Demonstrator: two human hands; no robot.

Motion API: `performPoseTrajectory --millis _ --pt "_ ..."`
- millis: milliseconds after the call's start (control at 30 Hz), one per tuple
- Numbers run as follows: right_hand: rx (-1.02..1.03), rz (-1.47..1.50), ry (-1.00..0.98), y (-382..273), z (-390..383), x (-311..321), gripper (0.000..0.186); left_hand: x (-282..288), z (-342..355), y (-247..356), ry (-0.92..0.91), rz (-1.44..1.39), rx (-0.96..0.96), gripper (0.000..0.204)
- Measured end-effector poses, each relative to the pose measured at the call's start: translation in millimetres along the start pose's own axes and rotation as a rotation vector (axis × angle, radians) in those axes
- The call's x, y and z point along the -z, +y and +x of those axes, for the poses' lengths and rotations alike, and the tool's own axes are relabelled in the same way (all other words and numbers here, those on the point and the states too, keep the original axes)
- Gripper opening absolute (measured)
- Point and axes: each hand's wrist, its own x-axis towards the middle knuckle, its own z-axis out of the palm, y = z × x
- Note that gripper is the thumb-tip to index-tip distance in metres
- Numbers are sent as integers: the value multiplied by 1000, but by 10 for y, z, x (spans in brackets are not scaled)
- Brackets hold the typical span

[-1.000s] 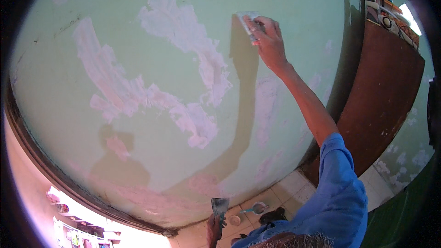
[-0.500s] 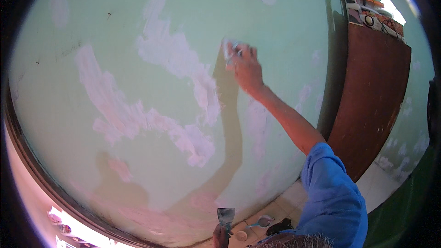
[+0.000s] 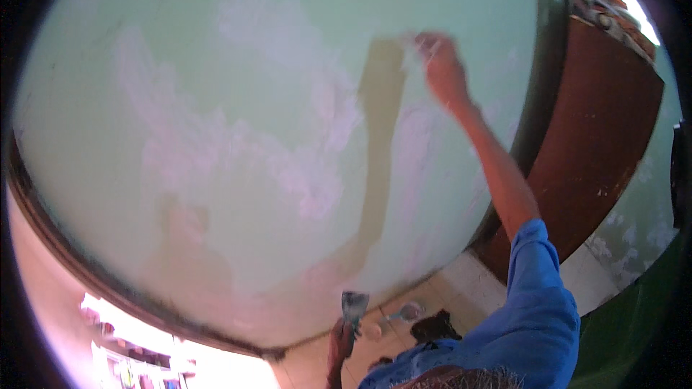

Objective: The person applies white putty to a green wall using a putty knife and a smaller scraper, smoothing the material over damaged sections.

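A green wall (image 3: 202, 83) fills most of the view, with whitish filler patches (image 3: 310, 187) smeared across it. My right hand (image 3: 443, 65) is raised to the wall's upper part, right of the patches, its fingers closed around a small pale flat tool, blurred by motion. Whether that tool touches the wall is unclear. Low in the picture, my left hand (image 3: 342, 340) grips a putty knife (image 3: 355, 305) by its handle, the broad grey blade pointing up. The shadow of my right arm (image 3: 378, 137) falls on the wall.
A brown wooden wardrobe (image 3: 591, 122) stands at the right, with mixed items (image 3: 613, 18) piled on top. On the tiled floor lie a round dish with a blue handle (image 3: 411, 311), a small cup (image 3: 373, 331) and dark cloth (image 3: 435, 328). A bright opening is at lower left.
My right hand has moved right and slightly up in the picture with the pale tool. The left hand with the putty knife shows higher. The whole view has shifted and blurred.
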Motion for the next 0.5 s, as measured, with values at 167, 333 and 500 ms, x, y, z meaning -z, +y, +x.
performPoseTrajectory --millis 167,333,500 --pt "132 17 -331 -156 -303 81 49 -140 131 155 18 4 -43 32" --pt "-270 840 -1190 -644 -2837 469 41 -131 -106 -151 73 -133 12 35" --pt "-2185 1569 -694 -1437 -6028 1436 34 -272 -364 -91 106 -239 69 31"
